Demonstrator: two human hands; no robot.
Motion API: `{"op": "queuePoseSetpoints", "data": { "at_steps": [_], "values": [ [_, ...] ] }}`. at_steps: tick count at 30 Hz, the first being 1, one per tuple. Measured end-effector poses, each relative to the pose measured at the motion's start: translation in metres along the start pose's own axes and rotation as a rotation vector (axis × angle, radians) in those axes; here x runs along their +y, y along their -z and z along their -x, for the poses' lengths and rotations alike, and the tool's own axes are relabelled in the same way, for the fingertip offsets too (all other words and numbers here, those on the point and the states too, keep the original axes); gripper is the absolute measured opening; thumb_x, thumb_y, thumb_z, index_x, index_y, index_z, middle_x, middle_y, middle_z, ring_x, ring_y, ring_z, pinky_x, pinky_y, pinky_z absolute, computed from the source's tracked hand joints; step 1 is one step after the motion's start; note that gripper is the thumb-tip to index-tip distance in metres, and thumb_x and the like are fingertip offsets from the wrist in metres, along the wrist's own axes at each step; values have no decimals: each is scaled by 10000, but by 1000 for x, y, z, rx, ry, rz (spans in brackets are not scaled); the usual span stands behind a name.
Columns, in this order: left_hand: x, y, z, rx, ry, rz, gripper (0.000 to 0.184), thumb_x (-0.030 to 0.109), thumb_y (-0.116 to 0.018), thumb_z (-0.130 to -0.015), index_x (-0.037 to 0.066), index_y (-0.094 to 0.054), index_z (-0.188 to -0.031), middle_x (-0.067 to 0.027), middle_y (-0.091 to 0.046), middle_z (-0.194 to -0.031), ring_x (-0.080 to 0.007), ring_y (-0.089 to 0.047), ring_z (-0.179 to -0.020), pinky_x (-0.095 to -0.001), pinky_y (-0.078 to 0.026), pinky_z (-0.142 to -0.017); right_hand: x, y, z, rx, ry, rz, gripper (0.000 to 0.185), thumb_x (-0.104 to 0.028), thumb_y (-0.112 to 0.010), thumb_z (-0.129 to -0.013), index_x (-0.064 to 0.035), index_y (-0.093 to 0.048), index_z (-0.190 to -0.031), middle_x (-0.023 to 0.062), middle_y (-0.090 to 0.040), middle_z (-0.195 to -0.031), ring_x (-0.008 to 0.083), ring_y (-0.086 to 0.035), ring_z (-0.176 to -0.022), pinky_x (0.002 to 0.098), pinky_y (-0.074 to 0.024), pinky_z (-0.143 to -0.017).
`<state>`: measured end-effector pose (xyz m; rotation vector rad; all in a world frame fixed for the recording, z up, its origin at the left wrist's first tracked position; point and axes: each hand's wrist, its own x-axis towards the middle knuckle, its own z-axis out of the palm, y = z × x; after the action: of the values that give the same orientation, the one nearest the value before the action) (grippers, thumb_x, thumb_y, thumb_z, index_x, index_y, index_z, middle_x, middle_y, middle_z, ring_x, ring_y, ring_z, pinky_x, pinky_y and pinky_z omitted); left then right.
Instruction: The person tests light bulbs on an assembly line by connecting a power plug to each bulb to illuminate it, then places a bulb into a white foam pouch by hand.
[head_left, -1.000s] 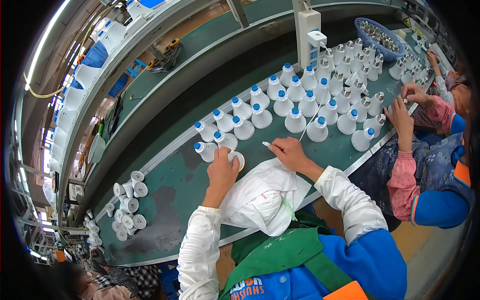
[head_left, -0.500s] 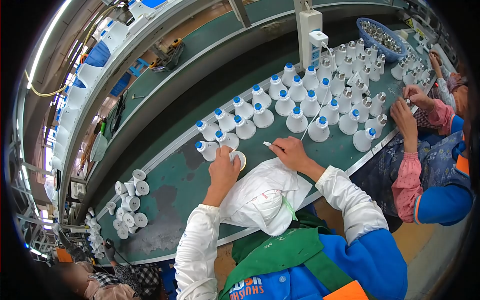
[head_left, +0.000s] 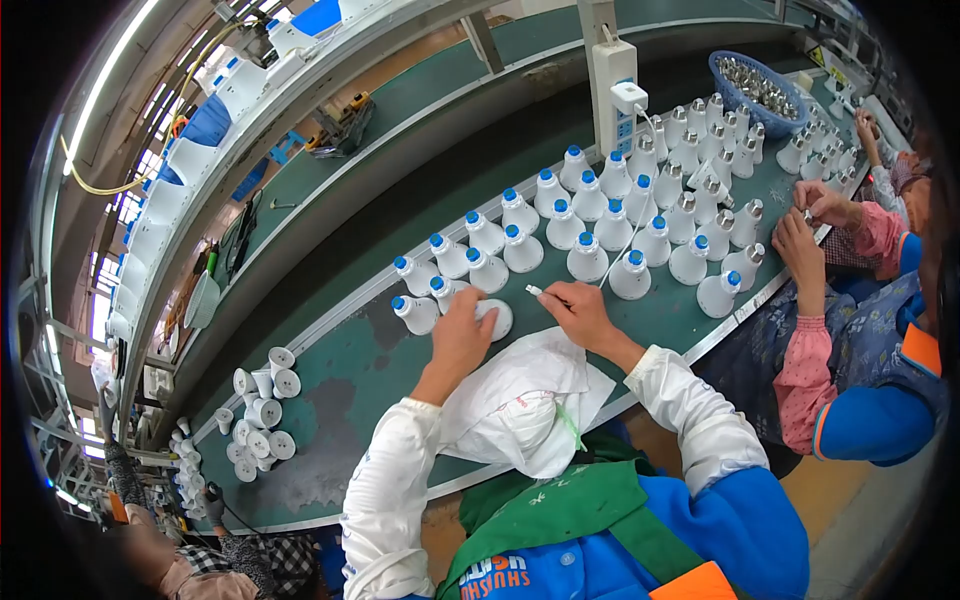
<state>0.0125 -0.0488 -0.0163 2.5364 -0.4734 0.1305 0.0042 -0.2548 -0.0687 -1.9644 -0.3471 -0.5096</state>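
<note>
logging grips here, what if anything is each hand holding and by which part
The left hand holds a white lamp housing, exact spot hidden by fingers. The right hand pinches a small white connector by its rear, tip sticking out.

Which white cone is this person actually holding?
The cone gripped in the left hand; the blue-capped cones beyond it stand on the table.

From here I count twenty blue-capped lamp housings (head_left: 587,262) on the bench (head_left: 375,390), one basket (head_left: 729,93), one power strip (head_left: 612,66) and one white charger (head_left: 628,97). The silver-capped housings (head_left: 684,155) crowd too closely to count.
</note>
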Motion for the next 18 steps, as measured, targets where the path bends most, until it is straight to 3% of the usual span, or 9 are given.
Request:
{"op": "queuePoseSetpoints", "data": {
  "at_steps": [5,7,9,12,15,16,17,18],
  "values": [
    [22,-44,-47,27,-163,93,385,174,-646,-787,72,-499,-1127,-156,-592,-1023,-353,-596,-891,-411,-483,-730,-29,20,-12,99,-112,-159,100,-126,-618,-818,-32,-639,-792,82,-586,-618,197,-534,-532,321,-396,-506],
    [31,-49,-56,-115,-119,91,528,207,-658,-777,93,-440,-1245,-180,-570,-1099,-371,-588,-903,-418,-486,-751,-52,29,-18,97,-87,-240,92,-96,-608,-822,-11,-642,-819,76,-590,-619,143,-527,-535,308,-392,-503],
    [20,-67,-57,15,-278,80,644,252,-673,-762,121,-379,-1319,-172,-544,-1177,-355,-601,-907,-416,-487,-759,-57,28,-17,76,-101,-256,90,-81,-616,-824,6,-637,-819,47,-571,-607,98,-482,-529,277,-369,-487],
    [31,-7,-31,-84,-132,83,679,289,-683,-756,128,-374,-1339,-155,-532,-1214,-326,-617,-913,-406,-489,-759,-64,22,-15,26,-92,-288,85,-73,-626,-820,11,-633,-809,27,-541,-591,74,-435,-515,245,-337,-471],
    [-27,39,6,209,-103,88,571,290,-702,-754,95,-479,-1242,-132,-578,-1141,-271,-629,-783,-370,-497,-730,-64,17,-9,-12,-137,-276,92,-68,-629,-821,21,-627,-797,10,-516,-577,55,-403,-508,229,-314,-463],
    [-43,63,20,188,163,83,471,229,-683,-773,93,-514,-1191,-118,-583,-1103,-297,-598,-941,-374,-496,-779,-62,15,-9,-24,-120,-258,97,-68,-630,-821,24,-625,-792,8,-513,-573,54,-401,-506,228,-311,-462],
    [-84,77,34,373,73,-17,393,203,-675,-778,83,-550,-1131,-103,-592,-1093,-279,-614,-864,-353,-497,-756,-60,14,-9,-35,-101,-239,102,-69,-631,-822,27,-622,-787,5,-511,-569,54,-398,-504,228,-309,-461],
    [-115,97,51,478,191,-71,346,191,-671,-778,70,-576,-1087,-109,-606,-1051,-272,-615,-838,-350,-494,-741,-59,12,-9,-39,-100,-238,107,-70,-626,-827,27,-619,-782,-3,-501,-567,50,-391,-510,225,-303,-462]
  ]
}}
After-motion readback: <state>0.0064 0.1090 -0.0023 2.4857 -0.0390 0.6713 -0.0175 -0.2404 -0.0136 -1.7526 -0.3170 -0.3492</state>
